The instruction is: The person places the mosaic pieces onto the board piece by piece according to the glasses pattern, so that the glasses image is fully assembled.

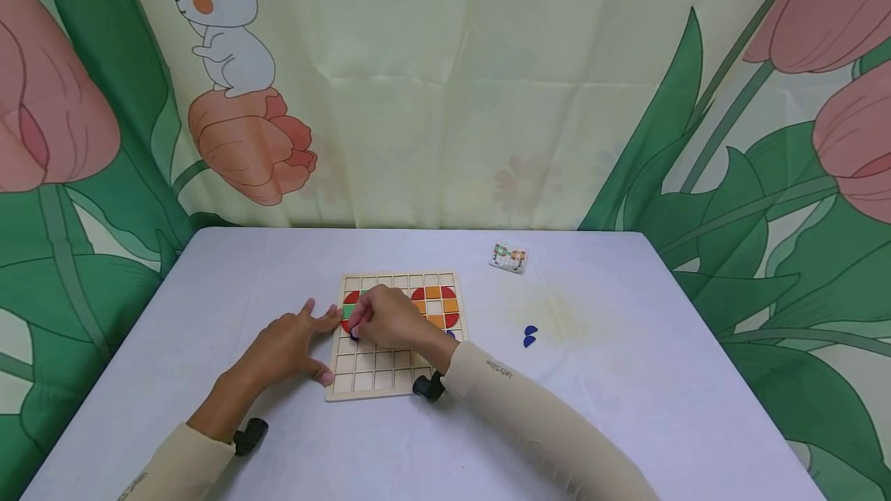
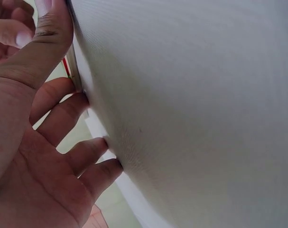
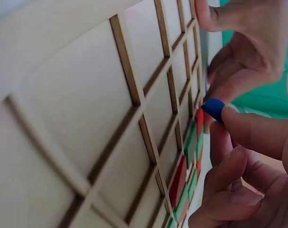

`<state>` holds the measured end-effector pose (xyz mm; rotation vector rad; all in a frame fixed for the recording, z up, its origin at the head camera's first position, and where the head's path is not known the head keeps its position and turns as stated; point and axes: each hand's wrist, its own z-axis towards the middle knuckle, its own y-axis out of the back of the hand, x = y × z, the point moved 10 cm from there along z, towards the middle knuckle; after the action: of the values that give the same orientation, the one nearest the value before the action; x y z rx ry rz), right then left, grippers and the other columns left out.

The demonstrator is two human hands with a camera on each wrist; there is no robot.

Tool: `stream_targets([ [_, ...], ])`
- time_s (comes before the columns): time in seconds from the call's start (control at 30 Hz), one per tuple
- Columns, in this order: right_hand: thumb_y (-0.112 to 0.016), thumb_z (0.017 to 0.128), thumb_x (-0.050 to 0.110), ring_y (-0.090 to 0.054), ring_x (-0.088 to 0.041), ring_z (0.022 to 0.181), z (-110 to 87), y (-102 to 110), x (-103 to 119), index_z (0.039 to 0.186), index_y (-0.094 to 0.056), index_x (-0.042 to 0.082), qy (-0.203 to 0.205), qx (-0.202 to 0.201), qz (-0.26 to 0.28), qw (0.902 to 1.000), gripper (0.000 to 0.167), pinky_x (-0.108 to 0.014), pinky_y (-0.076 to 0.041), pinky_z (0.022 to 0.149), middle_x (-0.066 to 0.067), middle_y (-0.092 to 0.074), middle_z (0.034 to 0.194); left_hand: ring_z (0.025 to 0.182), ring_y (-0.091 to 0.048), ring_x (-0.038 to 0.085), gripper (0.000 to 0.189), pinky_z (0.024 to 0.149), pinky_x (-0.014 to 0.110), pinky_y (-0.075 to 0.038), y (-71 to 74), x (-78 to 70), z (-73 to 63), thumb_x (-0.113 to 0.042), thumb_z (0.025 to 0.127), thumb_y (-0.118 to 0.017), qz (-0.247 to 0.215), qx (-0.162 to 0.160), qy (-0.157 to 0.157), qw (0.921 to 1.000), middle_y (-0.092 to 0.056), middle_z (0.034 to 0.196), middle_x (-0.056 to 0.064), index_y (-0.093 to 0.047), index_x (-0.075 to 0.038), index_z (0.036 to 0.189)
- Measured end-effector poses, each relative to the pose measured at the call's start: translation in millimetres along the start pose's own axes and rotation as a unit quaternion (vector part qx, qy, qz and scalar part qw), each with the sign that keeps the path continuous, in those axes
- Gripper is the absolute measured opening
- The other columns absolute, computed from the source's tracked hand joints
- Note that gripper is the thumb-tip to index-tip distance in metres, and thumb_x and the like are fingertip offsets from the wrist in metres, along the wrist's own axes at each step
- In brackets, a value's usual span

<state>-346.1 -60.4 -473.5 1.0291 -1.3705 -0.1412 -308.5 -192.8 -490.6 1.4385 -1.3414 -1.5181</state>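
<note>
A wooden grid board [image 1: 373, 383] lies on the table, with red, green and orange pieces set in its far cells. My right hand [image 1: 391, 318] is over the board's left part. Between thumb and finger it pinches a blue rounded piece [image 3: 213, 109], close to a red piece [image 3: 199, 116] at the end of a coloured row. My left hand [image 1: 284, 348] rests at the board's left edge, fingers spread, thumb by the near left corner. In the left wrist view, its fingertips [image 2: 116, 166] touch the white tablecloth. My right hand covers part of the coloured pieces in the head view.
Two blue half-round pieces [image 1: 530, 336] lie on the white table [image 1: 599, 408] right of the board. Farther back sits a small card with a printed coloured pattern [image 1: 509, 257]. A curtain [image 1: 445, 99] printed with flowers and a rabbit hangs behind the table.
</note>
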Motion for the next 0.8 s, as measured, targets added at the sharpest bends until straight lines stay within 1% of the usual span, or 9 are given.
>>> stream_targets([
  [0.2,-0.083,0.093,0.014,-0.058,-0.009,0.071,9.5,-7.2,-0.5,0.085,-0.079,0.02,-0.006,-0.009,-0.044,0.999,0.01,-0.024,-0.043,0.062,0.007,-0.067,0.074,0.132,-0.056,0.063,0.117,0.1,0.066,-0.054,-0.5,0.4,0.9,-0.052,0.056,-0.098,-0.002,0.0,-0.007,1.0,-0.035,0.159,0.045,-0.052,-0.017,0.158],
  [0.37,-0.084,0.091,0.017,-0.06,-0.01,0.072,10.1,-6.3,1.7,0.082,-0.077,0.022,-0.009,-0.012,-0.072,0.9973,0.013,-0.025,-0.043,0.062,0.008,-0.067,0.073,0.132,-0.056,0.062,0.118,0.1,0.065,-0.054,0.1,-0.2,0.7,-0.051,0.056,-0.099,0.0,0.001,-0.004,1.0,-0.035,0.16,0.045,-0.051,-0.018,0.158],
  [0.57,-0.086,0.09,0.019,-0.059,-0.01,0.074,7.4,-6.4,6.8,0.082,-0.077,0.022,0.002,0.0,-0.11,0.994,0.013,-0.025,-0.045,0.062,0.008,-0.066,0.074,0.132,-0.056,0.062,0.117,0.1,0.065,-0.054,1.2,-1.5,-0.6,-0.05,0.056,-0.099,0.002,0.003,0.004,1.0,-0.035,0.16,0.044,-0.051,-0.019,0.158],
  [0.8,-0.085,0.091,0.017,-0.06,-0.01,0.077,8.7,-14.7,9.2,0.083,-0.08,0.022,0.021,0.022,-0.125,0.9917,0.01,-0.025,-0.047,0.066,0.009,-0.067,0.074,0.129,-0.058,0.062,0.116,0.098,0.065,-0.055,2.6,-3.6,-2.0,-0.049,0.056,-0.1,0.004,-0.002,-0.006,1.0,-0.037,0.158,0.045,-0.053,-0.017,0.157],
])
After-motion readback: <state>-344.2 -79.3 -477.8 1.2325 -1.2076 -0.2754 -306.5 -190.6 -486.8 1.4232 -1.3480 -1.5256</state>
